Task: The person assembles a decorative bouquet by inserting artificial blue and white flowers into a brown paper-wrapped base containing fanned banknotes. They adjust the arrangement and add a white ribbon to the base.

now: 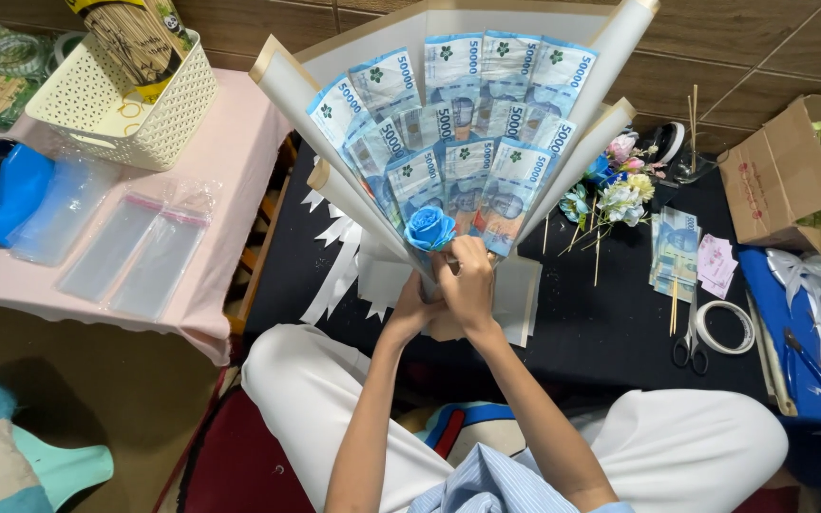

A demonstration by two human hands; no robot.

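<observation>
1. Bouquet (448,142) of banknotes stands with its stem in both my hands over the black table (610,332), its long axis running away from me.
2. Left hand (410,309) fingers are closed round the stem low down.
3. Right hand (467,275) fingers are wrapped just above, right below the blue rose (429,228).

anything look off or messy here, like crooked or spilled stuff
Nothing is spilled or damaged. The banknote bouquet sits fanned and even in both hands, the left hand and right hand gripping its base by the blue rose. Only white paper offcuts lie scattered on the black mat.
</observation>
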